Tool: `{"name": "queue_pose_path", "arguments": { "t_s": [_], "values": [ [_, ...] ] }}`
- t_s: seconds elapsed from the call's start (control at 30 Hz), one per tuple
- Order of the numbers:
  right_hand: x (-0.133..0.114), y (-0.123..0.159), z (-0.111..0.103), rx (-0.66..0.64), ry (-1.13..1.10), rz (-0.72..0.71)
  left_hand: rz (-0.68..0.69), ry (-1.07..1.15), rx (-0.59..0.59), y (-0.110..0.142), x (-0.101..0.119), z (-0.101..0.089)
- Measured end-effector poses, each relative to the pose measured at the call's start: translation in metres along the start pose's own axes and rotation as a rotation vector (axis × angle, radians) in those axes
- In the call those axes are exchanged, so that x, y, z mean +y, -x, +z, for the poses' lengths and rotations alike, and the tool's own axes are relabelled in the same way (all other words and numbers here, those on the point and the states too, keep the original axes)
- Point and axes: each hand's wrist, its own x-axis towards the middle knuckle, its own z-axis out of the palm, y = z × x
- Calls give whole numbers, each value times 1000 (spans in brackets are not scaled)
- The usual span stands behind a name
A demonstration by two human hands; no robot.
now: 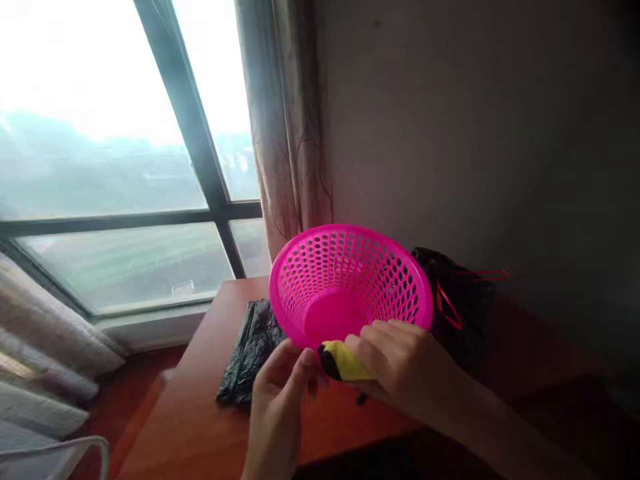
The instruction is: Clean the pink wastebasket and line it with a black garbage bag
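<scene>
A bright pink plastic basket (335,317) with a perforated wall is held tilted above the table, its open side facing me. My left hand (283,387) pinches the near rim between thumb and fingers. In my right hand (395,357) is a yellow cloth (346,360) with a black edge, bunched over the near rim just right of my left thumb. The fingers of my right hand are wrapped around the cloth and press it against the basket.
Below lies a reddish-brown table (200,387). A folded black plastic bag (245,360) rests on its left part; a black bag with red ties (465,313) sits on the right, against the wall. A curtain (295,133) and window are behind; a white curved metal bar (95,443) is low left.
</scene>
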Motion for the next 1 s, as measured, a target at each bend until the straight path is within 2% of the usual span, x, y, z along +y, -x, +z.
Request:
{"name": "queue_pose_path", "arguments": {
  "t_s": [0.27,0.63,0.87,1.0],
  "values": [
    [2,1,-4,12,9,-33,-67,79,-43,0,8,3],
    [3,2,-6,-1,-10,-62,-86,152,5,-16,15,-15],
    [13,9,-7,-9,-55,-117,-54,232,35,-45,33,-31],
    [16,13,-8,-26,-44,-124,-54,250,55,-62,38,-32]
  ]
}}
